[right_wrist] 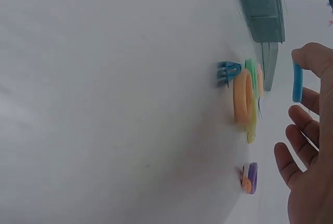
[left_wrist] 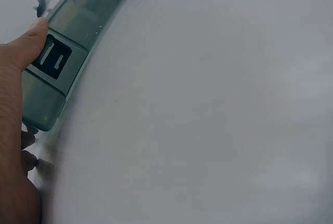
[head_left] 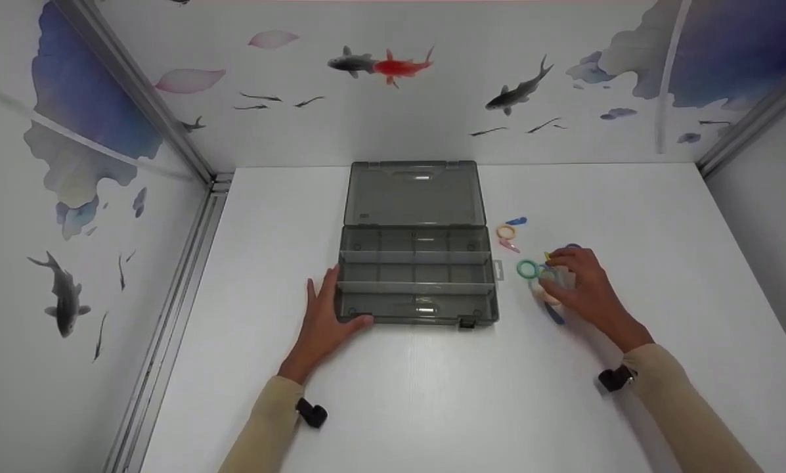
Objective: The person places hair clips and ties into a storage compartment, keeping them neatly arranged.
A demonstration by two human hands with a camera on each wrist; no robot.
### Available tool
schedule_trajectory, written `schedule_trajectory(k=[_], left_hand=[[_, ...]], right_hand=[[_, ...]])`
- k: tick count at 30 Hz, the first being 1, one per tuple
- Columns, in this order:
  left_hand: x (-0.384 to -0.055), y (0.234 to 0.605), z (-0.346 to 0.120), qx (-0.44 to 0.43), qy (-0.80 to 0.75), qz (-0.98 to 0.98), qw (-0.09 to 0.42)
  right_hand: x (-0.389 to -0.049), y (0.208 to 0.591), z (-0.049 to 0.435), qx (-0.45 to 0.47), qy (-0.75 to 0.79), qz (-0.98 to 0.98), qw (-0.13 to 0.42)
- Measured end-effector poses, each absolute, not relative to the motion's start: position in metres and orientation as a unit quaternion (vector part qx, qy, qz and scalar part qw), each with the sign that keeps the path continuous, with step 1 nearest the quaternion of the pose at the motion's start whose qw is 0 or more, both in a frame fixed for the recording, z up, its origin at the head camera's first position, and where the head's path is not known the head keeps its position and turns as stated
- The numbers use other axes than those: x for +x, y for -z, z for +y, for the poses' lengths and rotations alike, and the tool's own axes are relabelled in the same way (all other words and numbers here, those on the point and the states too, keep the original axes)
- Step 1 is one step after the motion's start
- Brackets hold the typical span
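Two bare hands work at a white table, a small black camera at the cuff of each tan sleeve. The person's left hand rests at the near left corner of a smoky, see-through organizer box, thumb along the front wall and fingers stretched down the side — a spread touch rather than a clasp, probably meant to keep the light case from sliding. Close beside a dark blue clip, the right hand pinches a blue ring between thumb and finger, its other fingers loosely bent, perhaps to avoid disturbing the pieces below. Under and around it lie a peach ring and a green ring, bunched to the box's right, seemingly within easy reach of that hand. Farther back, a pink clip, a yellow-orange ring and a bright blue clip form a smaller cluster. The lid lies folded away from the person — leaving the divided rows exposed — before a wall painted with fish.
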State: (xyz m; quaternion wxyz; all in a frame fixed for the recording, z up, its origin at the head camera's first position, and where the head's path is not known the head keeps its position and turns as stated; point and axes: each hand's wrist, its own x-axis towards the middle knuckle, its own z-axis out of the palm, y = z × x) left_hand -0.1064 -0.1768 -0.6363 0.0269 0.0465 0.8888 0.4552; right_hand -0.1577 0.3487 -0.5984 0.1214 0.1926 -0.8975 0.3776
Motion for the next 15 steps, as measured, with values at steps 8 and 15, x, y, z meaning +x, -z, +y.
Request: schedule_trajectory(k=[8, 15], left_hand=[[-0.106, 0.637, -0.177, 0.046, -0.45, 0.891, 0.024], [-0.105, 0.633, -0.175, 0.04, -0.452, 0.891, 0.034]], right_hand=[[-0.172, 0.591, 0.338, 0.184, -0.385, -0.9, 0.095], [-0.18, 0.586, 0.332, 0.196, -0.378, -0.899, 0.105]])
